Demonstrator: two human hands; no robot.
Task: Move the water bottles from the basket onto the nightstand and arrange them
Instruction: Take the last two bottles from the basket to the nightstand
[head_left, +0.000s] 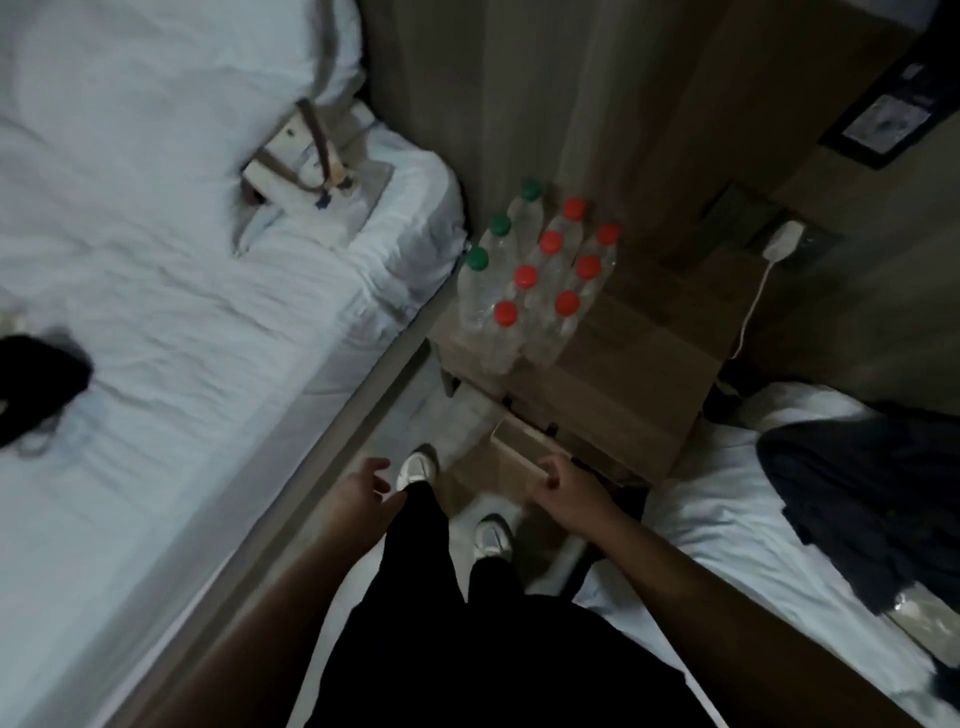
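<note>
Left hand (366, 486): grip slack, fingers spread, empty. Right hand (563, 486): grip loosely curled, holds nothing, just beside the light wooden drawer front (519, 441). Ten clear plastic water bottles (524, 280), red and green caps, stand upright in rows on the brown wooden nightstand bench (639, 364). Beige soft basket with brown handles (332, 208) lies on the white bed (156, 260).

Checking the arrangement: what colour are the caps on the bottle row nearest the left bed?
Those caps are green; head view.

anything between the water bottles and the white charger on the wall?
No. Head view shows only bare nightstand top between the water bottles and the white charger.
</note>
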